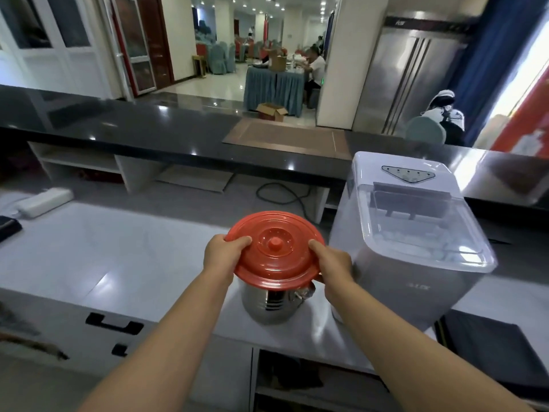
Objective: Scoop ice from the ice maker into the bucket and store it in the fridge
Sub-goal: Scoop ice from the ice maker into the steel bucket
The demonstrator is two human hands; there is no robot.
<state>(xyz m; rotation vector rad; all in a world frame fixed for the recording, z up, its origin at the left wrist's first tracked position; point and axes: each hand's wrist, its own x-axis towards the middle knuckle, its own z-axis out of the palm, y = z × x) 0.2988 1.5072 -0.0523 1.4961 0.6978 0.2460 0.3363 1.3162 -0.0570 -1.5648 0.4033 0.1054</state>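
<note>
Early stage: left hand (221, 257) and right hand (334, 263) each grip the red lid (274, 251) on the bucket (269, 304); ice maker (410, 233) at 3 o'clock is closed, no scooping done.

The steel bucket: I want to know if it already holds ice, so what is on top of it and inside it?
A red lid sits on the steel bucket, gripped at its rim by the left hand and right hand. The lid covers the inside, so no ice can be seen.

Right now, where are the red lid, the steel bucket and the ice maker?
red lid (274, 252): head view, on its ridged top beside the knob.
steel bucket (271, 304): head view, on its shiny side wall.
ice maker (413, 221): head view, on its clear hinged cover.
</note>
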